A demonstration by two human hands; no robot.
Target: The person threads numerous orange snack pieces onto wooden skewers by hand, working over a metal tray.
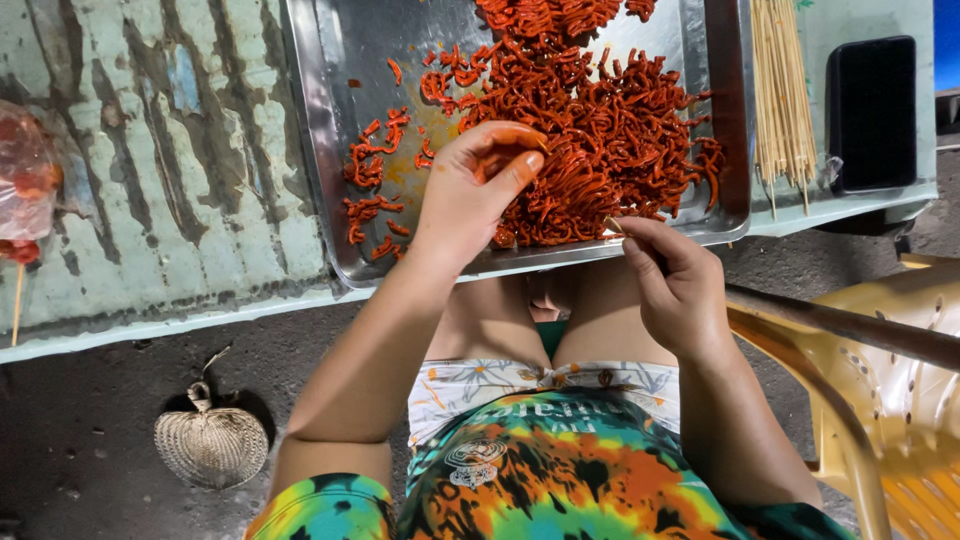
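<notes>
left hand (470, 190) pinching red strips (590, 130), steel tray (330, 150)

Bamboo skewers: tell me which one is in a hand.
The skewer pinched in the right hand, by the tray's near edge; the others lie bundled beyond the tray.

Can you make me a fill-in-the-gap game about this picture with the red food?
1. The red strips lie heaped in a metal ____.
2. The left hand picks at the strips, while the right hand pinches a thin wooden ____.
3. More skewers lie beside a ____ phone.
4. On the ground lies a woven ____.

Missing words: tray; skewer; black; fan
</notes>
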